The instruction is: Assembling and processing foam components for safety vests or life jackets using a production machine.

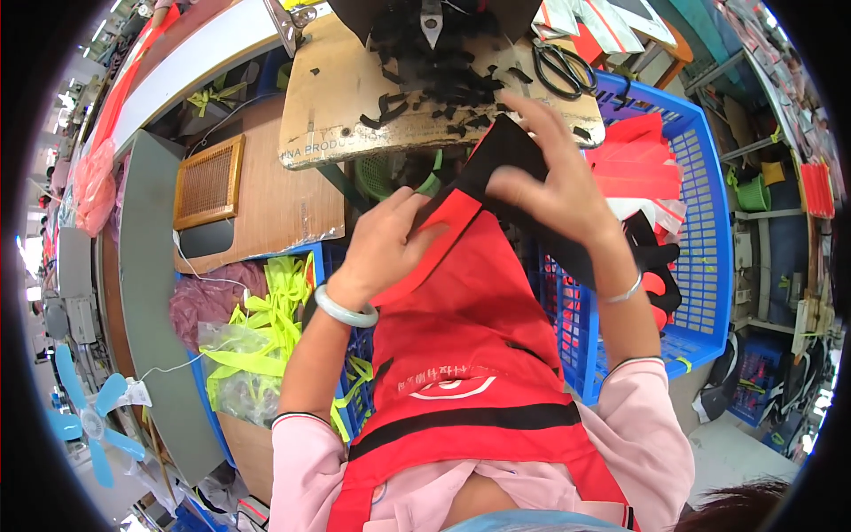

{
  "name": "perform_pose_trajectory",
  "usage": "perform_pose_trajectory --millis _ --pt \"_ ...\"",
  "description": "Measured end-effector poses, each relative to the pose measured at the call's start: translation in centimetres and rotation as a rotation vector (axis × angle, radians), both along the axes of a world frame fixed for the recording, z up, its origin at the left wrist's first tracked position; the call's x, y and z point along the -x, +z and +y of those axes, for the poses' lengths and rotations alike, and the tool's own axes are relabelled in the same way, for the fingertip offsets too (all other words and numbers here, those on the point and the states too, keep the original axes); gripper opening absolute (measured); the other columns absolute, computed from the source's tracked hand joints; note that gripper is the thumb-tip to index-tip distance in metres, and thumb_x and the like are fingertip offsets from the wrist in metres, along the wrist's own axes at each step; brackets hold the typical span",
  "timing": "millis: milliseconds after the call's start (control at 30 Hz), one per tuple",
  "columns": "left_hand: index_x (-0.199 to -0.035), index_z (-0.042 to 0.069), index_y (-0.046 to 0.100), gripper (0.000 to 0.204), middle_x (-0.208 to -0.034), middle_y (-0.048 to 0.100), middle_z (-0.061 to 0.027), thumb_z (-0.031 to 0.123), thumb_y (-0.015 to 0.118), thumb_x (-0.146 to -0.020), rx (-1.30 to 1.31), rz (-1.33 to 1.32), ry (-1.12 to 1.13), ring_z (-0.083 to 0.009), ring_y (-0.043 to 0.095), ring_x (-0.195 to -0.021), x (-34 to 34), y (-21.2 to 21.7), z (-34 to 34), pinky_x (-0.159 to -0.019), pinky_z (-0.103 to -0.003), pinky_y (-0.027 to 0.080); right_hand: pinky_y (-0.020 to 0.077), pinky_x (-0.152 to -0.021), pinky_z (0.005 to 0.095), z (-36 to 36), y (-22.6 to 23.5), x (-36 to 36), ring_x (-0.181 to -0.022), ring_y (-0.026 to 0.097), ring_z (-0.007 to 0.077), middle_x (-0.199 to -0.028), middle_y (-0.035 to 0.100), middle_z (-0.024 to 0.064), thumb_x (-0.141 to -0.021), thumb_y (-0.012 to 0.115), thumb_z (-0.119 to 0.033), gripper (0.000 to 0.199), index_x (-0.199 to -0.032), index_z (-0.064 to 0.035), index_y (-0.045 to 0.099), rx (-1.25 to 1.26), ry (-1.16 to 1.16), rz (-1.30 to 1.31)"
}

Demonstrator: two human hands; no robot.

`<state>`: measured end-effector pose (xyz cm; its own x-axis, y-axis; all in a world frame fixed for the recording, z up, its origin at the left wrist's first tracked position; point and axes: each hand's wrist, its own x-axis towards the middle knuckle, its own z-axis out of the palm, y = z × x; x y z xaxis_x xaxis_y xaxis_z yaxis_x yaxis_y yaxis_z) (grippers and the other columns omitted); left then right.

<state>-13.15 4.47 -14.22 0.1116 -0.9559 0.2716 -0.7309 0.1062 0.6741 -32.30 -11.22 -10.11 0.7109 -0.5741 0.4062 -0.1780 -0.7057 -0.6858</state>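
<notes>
My left hand point(390, 248) is closed on a red and black fabric strip point(454, 217), its thumb lying along the red part. The strip slants up toward the front edge of the worktable. My right hand point(563, 182), slightly blurred, has its fingers spread around the black end point(507, 158) of the fabric; the thumb appears to touch it. More black fabric point(567, 253) runs below my right wrist. Beyond the hands, a dark machine head point(432, 27) stands over the wooden worktable point(324, 97), which is scattered with black scraps point(452, 80).
Black-handled scissors point(565, 71) lie at the table's right. A blue plastic basket point(709, 222) on the right holds red pieces point(634, 164). To the left are yellow-green strips point(282, 306) and a framed woven panel point(209, 183). A green basket point(377, 177) sits beneath the table edge.
</notes>
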Motion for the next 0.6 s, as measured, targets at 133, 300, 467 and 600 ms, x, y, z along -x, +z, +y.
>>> perform_pose_trajectory --millis 133,300,467,600 --pt "-0.102 0.001 0.062 0.027 -0.088 0.058 -0.0145 0.020 0.070 -0.084 -0.031 -0.197 -0.087 -0.0359 0.061 -0.083 -1.8 3.6 -0.8 -0.068 -0.044 0.049 0.0406 -0.105 0.0452 1.9 -0.5 -0.8 -0.129 0.045 0.0405 -0.143 0.043 0.0206 -0.074 0.076 -0.015 0.078 -0.144 -0.0107 0.042 0.204 0.002 0.065" --pt "-0.104 0.003 0.061 0.023 -0.094 0.058 -0.0145 0.014 0.066 -0.084 -0.155 -0.478 -0.180 -0.0370 0.059 -0.090 -4.2 7.0 -2.2 -0.075 -0.044 0.048 0.0439 -0.101 0.0426 0.5 -0.1 -0.1 -0.114 0.058 0.0365 -0.127 0.061 0.0163 -0.071 0.068 0.001 0.058 -0.128 -0.0085 0.059 0.172 0.037 0.235" --pt "-0.104 0.004 0.062 0.025 -0.097 0.060 -0.0137 0.016 0.066 -0.083 -0.200 -0.582 -0.179 -0.0357 0.060 -0.095 -6.7 9.6 -4.4 -0.080 -0.043 0.048 0.0482 -0.073 0.0444 -1.7 5.2 -1.0 -0.076 0.064 0.0326 -0.076 0.067 0.0125 -0.082 0.064 -0.009 0.019 -0.101 -0.0073 0.066 0.525 0.037 0.539" --pt "-0.109 0.002 0.063 0.037 -0.103 0.064 -0.0162 0.021 0.071 -0.079 -0.284 -0.591 -0.255 -0.0360 0.061 -0.097 -9.4 10.1 -7.1 -0.083 -0.042 0.048 0.0486 -0.083 0.0424 -4.1 8.1 -3.3 -0.084 0.065 0.0341 -0.085 0.068 0.0166 -0.087 0.062 -0.023 0.026 -0.106 -0.0056 0.067 0.484 0.119 0.830"
